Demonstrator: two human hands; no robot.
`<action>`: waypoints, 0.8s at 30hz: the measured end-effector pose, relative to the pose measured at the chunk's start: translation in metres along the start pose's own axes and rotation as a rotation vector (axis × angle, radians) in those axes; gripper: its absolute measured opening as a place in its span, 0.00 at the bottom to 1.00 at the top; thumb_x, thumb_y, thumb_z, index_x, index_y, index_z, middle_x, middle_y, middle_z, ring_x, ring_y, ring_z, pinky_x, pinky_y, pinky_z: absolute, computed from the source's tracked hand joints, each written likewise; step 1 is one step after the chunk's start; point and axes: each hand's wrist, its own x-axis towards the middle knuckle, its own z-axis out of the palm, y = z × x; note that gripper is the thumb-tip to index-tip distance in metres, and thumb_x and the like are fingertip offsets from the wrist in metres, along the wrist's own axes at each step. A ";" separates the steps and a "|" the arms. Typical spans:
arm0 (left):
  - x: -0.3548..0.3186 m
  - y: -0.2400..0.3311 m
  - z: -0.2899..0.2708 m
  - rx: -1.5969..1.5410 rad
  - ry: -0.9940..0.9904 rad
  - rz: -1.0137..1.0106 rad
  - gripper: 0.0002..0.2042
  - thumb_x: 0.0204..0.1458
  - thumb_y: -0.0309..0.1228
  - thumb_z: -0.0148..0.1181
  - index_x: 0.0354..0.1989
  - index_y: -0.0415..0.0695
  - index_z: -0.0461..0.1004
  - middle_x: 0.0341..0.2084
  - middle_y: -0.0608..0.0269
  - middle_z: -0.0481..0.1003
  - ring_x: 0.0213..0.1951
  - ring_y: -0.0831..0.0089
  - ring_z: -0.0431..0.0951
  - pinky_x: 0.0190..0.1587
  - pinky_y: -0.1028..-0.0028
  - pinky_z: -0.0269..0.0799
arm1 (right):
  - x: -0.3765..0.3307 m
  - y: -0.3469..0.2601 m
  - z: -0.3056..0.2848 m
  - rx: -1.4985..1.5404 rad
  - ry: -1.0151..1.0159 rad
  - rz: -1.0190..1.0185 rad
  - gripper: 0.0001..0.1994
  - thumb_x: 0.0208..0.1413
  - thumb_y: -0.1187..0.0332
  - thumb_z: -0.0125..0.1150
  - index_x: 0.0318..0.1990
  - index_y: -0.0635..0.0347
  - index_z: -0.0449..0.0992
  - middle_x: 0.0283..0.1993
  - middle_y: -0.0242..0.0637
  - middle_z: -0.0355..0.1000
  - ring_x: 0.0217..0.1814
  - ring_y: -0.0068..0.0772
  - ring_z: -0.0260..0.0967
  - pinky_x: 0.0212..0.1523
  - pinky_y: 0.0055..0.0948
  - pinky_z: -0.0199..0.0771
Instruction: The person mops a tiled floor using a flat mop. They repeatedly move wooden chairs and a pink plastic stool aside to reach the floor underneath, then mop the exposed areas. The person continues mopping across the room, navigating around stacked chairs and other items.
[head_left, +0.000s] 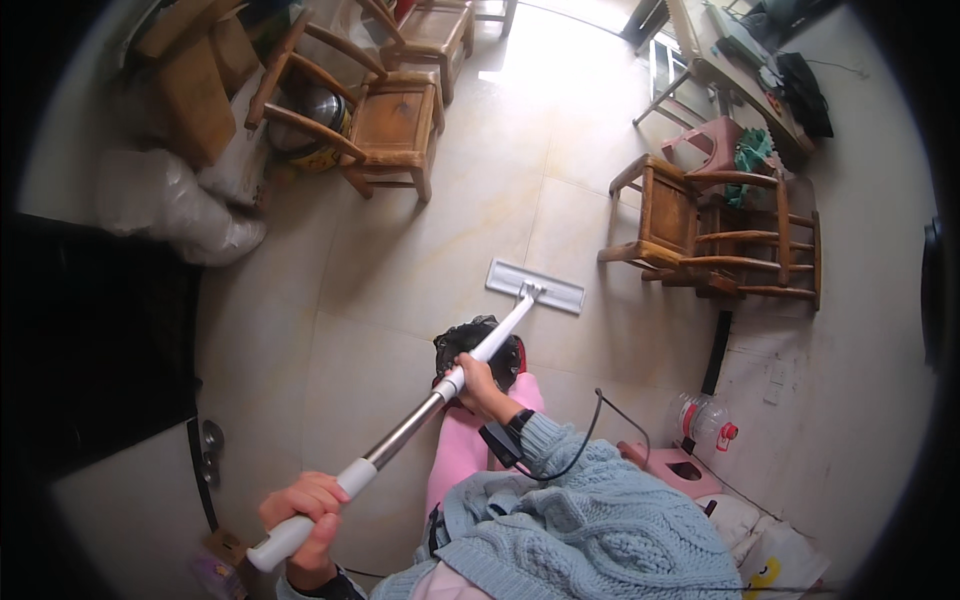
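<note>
Both my hands hold a flat mop with a white and silver pole that slants from lower left toward the middle of the floor. My left hand is wrapped round the white grip near the pole's top end. Lower down the pole, my right hand closes round the white collar below the silver section. The rectangular grey-white mop head lies flat on the tiled floor. Just behind it, partly hidden by the pole and my right hand, is a bin lined with a black bag, close to my legs.
Wooden chairs stand at upper left and at right. Beyond the right chairs are a pink stool and a desk. Cardboard and wrapped bundles line the left. A large plastic bottle sits at lower right.
</note>
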 end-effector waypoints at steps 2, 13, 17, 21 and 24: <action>-0.013 0.010 -0.003 0.011 -0.052 -0.028 0.06 0.36 0.24 0.57 0.16 0.40 0.65 0.14 0.60 0.68 0.23 0.67 0.71 0.34 0.68 0.69 | -0.020 0.010 -0.020 -0.036 0.017 0.104 0.15 0.46 0.70 0.52 0.38 0.73 0.60 0.28 0.45 0.63 0.28 0.40 0.68 0.27 0.38 0.73; -0.020 0.036 -0.009 -0.141 -0.110 0.187 0.06 0.41 0.27 0.58 0.21 0.42 0.65 0.15 0.63 0.68 0.23 0.69 0.71 0.40 0.67 0.67 | -0.063 0.000 -0.024 -0.080 0.031 0.111 0.17 0.49 0.69 0.53 0.41 0.74 0.61 0.29 0.43 0.65 0.27 0.39 0.69 0.24 0.38 0.75; -0.003 -0.002 0.065 0.091 -0.045 0.013 0.05 0.43 0.25 0.54 0.22 0.42 0.64 0.18 0.59 0.70 0.28 0.67 0.72 0.46 0.61 0.66 | -0.008 -0.082 -0.039 0.063 0.063 -0.149 0.14 0.50 0.68 0.51 0.39 0.69 0.58 0.26 0.41 0.63 0.22 0.39 0.67 0.20 0.38 0.73; 0.033 -0.020 0.140 0.098 -0.175 0.054 0.05 0.45 0.26 0.51 0.22 0.41 0.62 0.18 0.61 0.67 0.27 0.70 0.67 0.44 0.66 0.64 | 0.023 -0.133 -0.073 0.108 0.099 -0.089 0.14 0.48 0.65 0.52 0.37 0.68 0.64 0.27 0.40 0.65 0.24 0.36 0.67 0.20 0.37 0.72; 0.060 0.011 0.160 0.090 -0.274 0.021 0.06 0.44 0.27 0.51 0.21 0.40 0.63 0.17 0.60 0.67 0.27 0.68 0.69 0.42 0.65 0.65 | 0.000 -0.107 -0.088 0.253 0.037 -0.155 0.10 0.51 0.65 0.50 0.34 0.63 0.63 0.25 0.37 0.63 0.25 0.34 0.65 0.22 0.38 0.72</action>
